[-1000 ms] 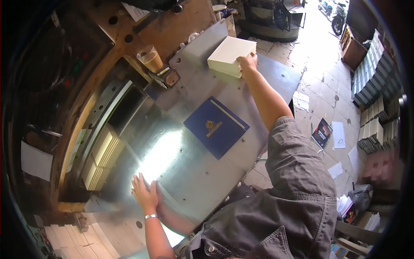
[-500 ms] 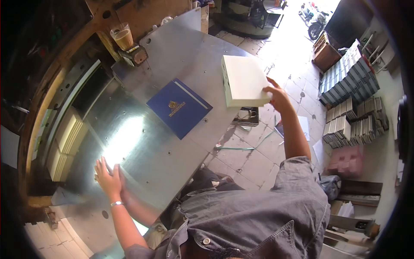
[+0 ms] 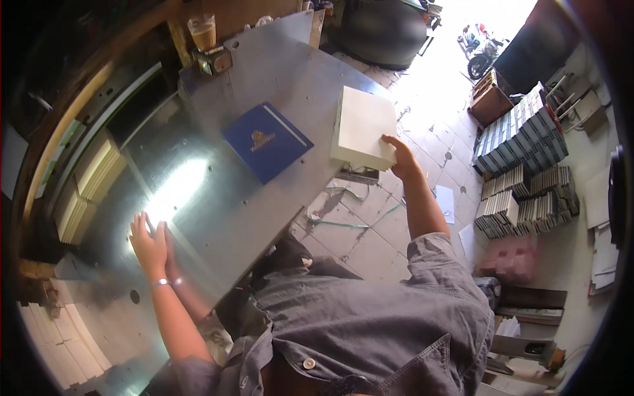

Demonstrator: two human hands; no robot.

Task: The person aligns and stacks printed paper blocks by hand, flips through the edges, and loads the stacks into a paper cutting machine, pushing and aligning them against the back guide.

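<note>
My left hand (image 3: pixel 150 244) lies with fingers spread on the shiny metal tabletop (image 3: pixel 218 218), palm down and holding nothing. Out to the right, my right hand (image 3: pixel 401 157) grips the near right corner of a thick block of white sheets (image 3: pixel 366 125), its thumb side on the top face and the other fingers partly hidden at the edge. The block sits at the table's right edge. Between the hands, a blue hard-cover book (image 3: pixel 267 142) with a gold emblem and a pale strip along one edge lies flat on the metal.
A glass of brown drink (image 3: pixel 203 33) stands on a small block (image 3: pixel 212 61) at the far left corner. Cream booklets (image 3: pixel 92 168) fill a recess at left. Stacked book bundles (image 3: pixel 522 132) line the right wall. Green strapping (image 3: pixel 356 226) trails on the tiled floor.
The whole view has shifted and turned slightly. My right hand has closed more firmly around the corner of the white block. My left hand stays spread on the metal.
</note>
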